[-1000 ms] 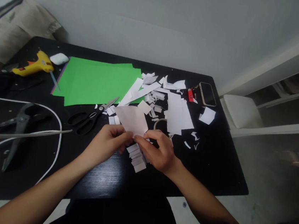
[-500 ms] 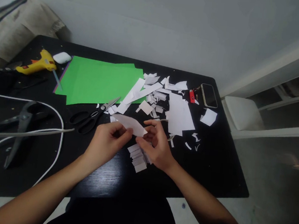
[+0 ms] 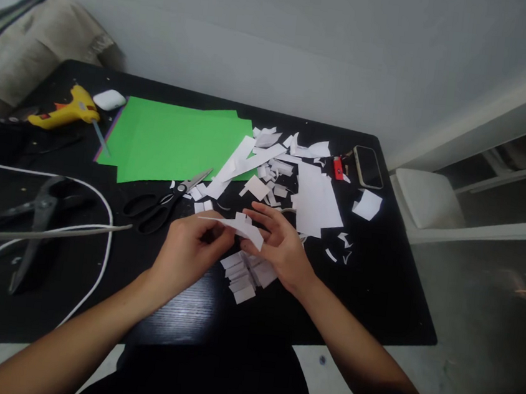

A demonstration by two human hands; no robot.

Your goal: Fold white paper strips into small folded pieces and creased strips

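Observation:
My left hand (image 3: 195, 240) pinches a small white paper piece (image 3: 246, 228) between thumb and fingers, above the black table. The paper is seen nearly edge-on, curved, with a small tab standing up on its far side. At the paper's right end is my right hand (image 3: 285, 249), its fingers stretched out and apart; whether they touch the paper I cannot tell. Below the hands lie several folded white paper strips (image 3: 242, 282), partly covered by my right hand. Black-handled scissors (image 3: 163, 202) rest to the left of my left hand, blades pointing away.
Green sheets (image 3: 169, 143) lie at the back, with white scraps (image 3: 272, 173) and larger white sheets (image 3: 316, 199) to their right. A yellow glue gun (image 3: 72, 109) is at left, near a white cable (image 3: 106, 249) and pliers (image 3: 41, 224). A red lighter (image 3: 338, 168) and phone (image 3: 367, 167) lie at right.
The paper piece has been tilted from showing its flat face to nearly edge-on, so a tab shows. My right hand has shifted slightly right, its fingers more stretched out.

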